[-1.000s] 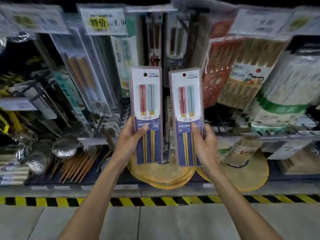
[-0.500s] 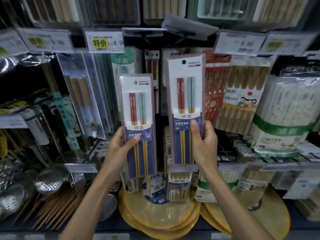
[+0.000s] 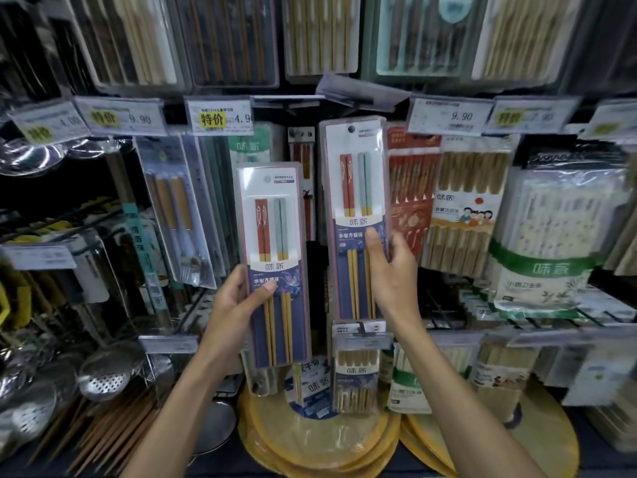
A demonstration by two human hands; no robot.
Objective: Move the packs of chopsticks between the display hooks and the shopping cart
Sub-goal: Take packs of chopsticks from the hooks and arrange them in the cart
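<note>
Chopstick packs (image 3: 275,263) in both hands (image 3: 231,305)

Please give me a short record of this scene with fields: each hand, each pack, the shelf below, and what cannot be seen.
left hand: grips the left pack at its lower half, thumb on the front
right hand: grips the right pack near its middle, thumb on the front
left pack: upright, lower than the right pack
right pack: upright, top level with the price tags
on a hook: cannot tell for either pack
below: yellow round mats, metal ladles
shopping cart: not in view
</note>
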